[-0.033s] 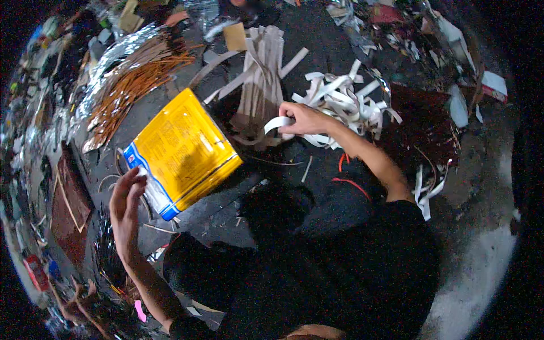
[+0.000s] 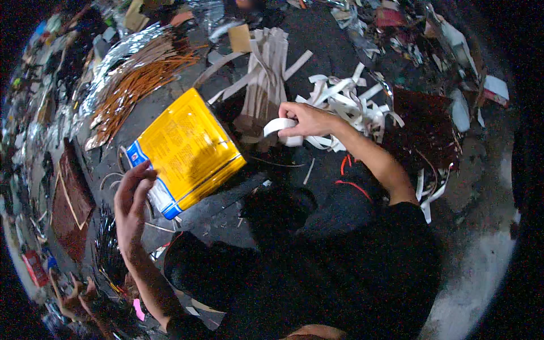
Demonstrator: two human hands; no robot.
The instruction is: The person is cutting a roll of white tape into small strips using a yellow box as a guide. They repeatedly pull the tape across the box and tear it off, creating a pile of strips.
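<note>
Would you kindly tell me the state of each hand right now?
Left hand: fingers bent at the edge of the yellow package; whether it grips cannot be told.
Right hand: closed, holding a curled white strip.

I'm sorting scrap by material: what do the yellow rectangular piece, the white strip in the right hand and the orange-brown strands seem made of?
Yellow piece: probably printed sheet metal or stiff plastic, glossy; bright glints along its firm edges.
White strip: perhaps flexible plastic or paper, fairly matt; it bends in a smooth curve.
Orange-brown strands: slender; material unclear.
</note>
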